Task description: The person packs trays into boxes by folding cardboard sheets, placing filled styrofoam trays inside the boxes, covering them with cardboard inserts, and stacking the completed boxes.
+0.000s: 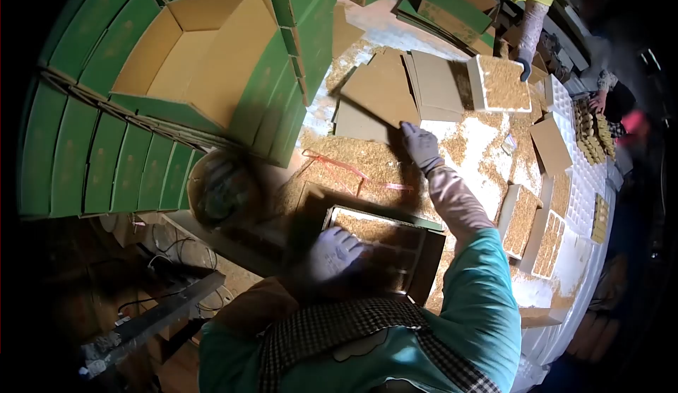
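Observation:
My right hand [421, 146], in a pale glove, pinches the near corner of a brown cardboard sheet [378, 93]. That sheet lies among other flat cardboard pieces [438, 86] on the sawdust-strewn table. Close to my body, my left hand [333, 253], gloved too, rests with fingers stretched over the left side of an open box [428, 269]. Inside this box is a layer of sawdust-like filling [371, 228] in a white-edged tray, partly in shadow. A pink string [339, 163] lies on loose sawdust between my hands.
Green cartons [106, 160] are stacked at left, with an open carton [191, 61] on top. A round bin [222, 188] stands below. Across the table, a co-worker's gloved hand [524, 68] holds a sawdust-filled white tray [503, 84]. Filled trays [521, 223] and white egg-crate sheets [583, 188] lie right.

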